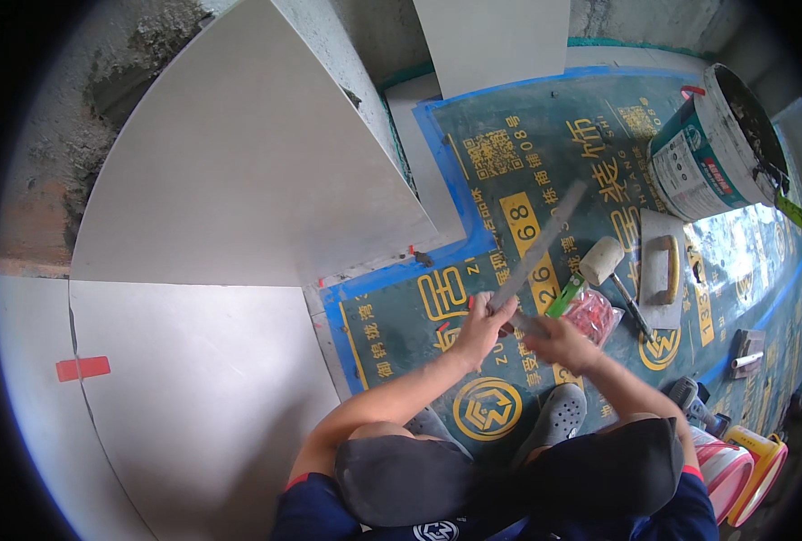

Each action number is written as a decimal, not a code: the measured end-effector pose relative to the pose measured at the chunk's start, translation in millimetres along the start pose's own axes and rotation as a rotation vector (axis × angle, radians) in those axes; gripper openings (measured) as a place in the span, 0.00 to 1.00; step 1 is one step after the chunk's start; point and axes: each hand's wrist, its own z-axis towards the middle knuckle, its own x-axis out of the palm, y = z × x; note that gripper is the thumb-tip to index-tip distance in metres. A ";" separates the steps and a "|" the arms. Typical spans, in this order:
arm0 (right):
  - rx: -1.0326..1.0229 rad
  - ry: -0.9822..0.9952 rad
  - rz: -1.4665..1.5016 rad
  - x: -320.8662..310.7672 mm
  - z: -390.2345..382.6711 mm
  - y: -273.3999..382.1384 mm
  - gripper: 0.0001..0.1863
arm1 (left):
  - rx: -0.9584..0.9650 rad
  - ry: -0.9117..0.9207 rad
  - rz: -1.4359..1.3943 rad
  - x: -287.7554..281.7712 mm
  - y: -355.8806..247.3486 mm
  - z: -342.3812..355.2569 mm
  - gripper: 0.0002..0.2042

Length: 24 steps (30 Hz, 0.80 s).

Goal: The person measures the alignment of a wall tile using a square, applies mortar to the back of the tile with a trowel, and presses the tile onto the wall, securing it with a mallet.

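My left hand (484, 332) is closed round the lower end of a long, thin grey strip (543, 242). The strip slants up and to the right over the green floor covering, and its far end is blurred. Close beside it, my right hand (565, 346) is closed on a short greyish piece whose kind I cannot make out. A plastic bag of red pieces (592, 316) lies just beyond my right hand. Past it are a white-headed mallet (602, 261) and a flat trowel (659, 302) with a pale handle.
Large pale tiles (239, 162) cover the wall at my left, and a red clip (83, 368) sits on one joint. A dirty bucket (712, 153) stands at the far right. Red and yellow tubs (753, 469) stand at the near right, by a power tool (694, 401).
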 end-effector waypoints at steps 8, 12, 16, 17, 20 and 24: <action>-0.019 -0.363 -0.538 -129.9 73.0 -8.3 0.24 | 0.309 -0.453 -0.054 -111.3 -29.3 0.2 0.11; 0.002 -0.369 -0.553 -160.9 91.8 -4.8 0.25 | 0.381 -0.646 -0.036 -156.0 -64.1 -36.3 0.11; -0.086 -0.321 -0.462 -126.0 46.9 34.6 0.28 | 0.386 -0.726 -0.007 -181.3 -56.3 -72.9 0.12; -0.142 -0.325 -0.334 -107.0 22.4 45.4 0.27 | 0.390 -0.663 0.062 -182.7 -43.4 -81.6 0.13; -0.165 -0.247 0.069 -64.0 -63.0 105.5 0.23 | 0.279 -0.564 0.550 -165.5 -21.1 -96.4 0.27; -0.162 -0.003 0.095 -46.8 -91.7 190.7 0.21 | 0.462 -0.256 0.987 -107.9 -61.7 -117.2 0.41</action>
